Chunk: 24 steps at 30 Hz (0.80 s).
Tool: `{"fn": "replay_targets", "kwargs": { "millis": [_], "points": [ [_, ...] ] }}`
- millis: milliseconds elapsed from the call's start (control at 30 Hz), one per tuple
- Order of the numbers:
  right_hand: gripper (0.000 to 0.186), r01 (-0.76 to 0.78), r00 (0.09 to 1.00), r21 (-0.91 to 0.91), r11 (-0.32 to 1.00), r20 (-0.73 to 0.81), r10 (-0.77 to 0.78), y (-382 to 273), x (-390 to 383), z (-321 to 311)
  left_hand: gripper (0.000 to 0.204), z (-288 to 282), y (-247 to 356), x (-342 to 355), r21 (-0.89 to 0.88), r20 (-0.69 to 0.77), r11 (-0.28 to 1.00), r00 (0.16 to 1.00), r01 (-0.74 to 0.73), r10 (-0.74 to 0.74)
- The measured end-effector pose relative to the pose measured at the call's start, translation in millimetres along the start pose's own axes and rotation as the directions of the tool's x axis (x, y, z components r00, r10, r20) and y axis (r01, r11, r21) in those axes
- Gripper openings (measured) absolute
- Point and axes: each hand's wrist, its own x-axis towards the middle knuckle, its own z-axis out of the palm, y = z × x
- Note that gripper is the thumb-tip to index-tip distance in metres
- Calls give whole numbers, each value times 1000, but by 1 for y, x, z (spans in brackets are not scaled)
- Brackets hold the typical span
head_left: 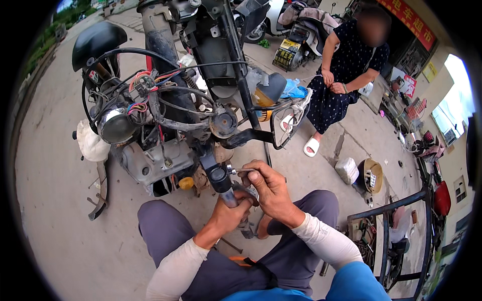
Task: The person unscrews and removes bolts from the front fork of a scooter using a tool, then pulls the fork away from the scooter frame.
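Observation:
A partly dismantled scooter front end [165,160], with bundled wires [143,90], fills the upper middle. Its fork tube [228,198] angles down toward me. My left hand [228,213] is closed around the lower tube and what looks like a metal part beside it, partly hidden by the fingers. My right hand [271,193] pinches a thin metal tool [245,170] whose left end meets a silver bolt or socket [231,170] on the side of the dark fork clamp [218,175]. The two hands are close, the right one higher.
A person [351,65] in dark dotted clothes and white sandals sits at upper right, near parked scooters [301,40]. A tan bowl [371,183], a pale block [346,170] and a black tubular frame [389,208] lie rightward. A curved bracket [100,190] rests on the ground at left.

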Motion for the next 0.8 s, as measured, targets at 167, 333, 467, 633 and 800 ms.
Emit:
{"fn": "replay_targets", "kwargs": {
  "millis": [167, 333, 467, 633, 800],
  "points": [
    [17, 327, 945, -194, 925, 87, -316, 18, 16, -9, 12, -3, 1, -3, 6, 19, 1000, 1000, -12, 12],
    [34, 681, 731, -423, 599, 341, -591, 17, 45, -44, 15, 7, 2, 5, 26, 50, 999, 998, 42, -43],
    [33, 734, 674, -376, 566, 504, -540, 2, 63, -34, 19, -5, 3, -4, 56, 21, 998, 1000, -11, 10],
    [27, 703, 696, -291, 649, 469, -544, 10, 58, -41, 19, 2, 0, 1, 59, 46, 997, 998, -42, 39],
    [20, 602, 798, -326, 729, 209, -565, 38, 45, -27, 19, 7, -7, 7, 40, 73, 997, 996, -61, 58]
  ]
}}
